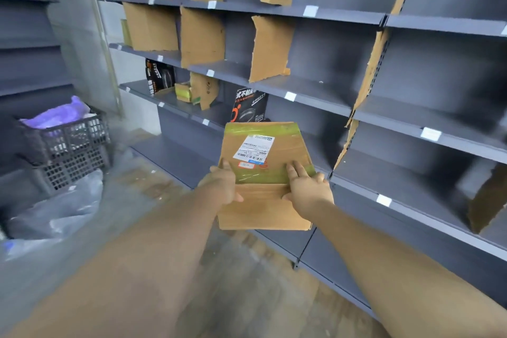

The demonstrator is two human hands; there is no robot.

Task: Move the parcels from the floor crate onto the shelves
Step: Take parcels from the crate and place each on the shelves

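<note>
I grip the cardboard parcel (264, 173) from both sides, left hand (223, 186) and right hand (308, 191) with fingers (296, 170) spread on top to steady it, probably toward the shelves (315, 93) just beyond my fingers.

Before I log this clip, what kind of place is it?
Probably a parcel sorting or pickup storeroom: grey metal shelves split by cardboard dividers, a labelled cardboard parcel held in both hands, and a plastic crate on the floor.
</note>
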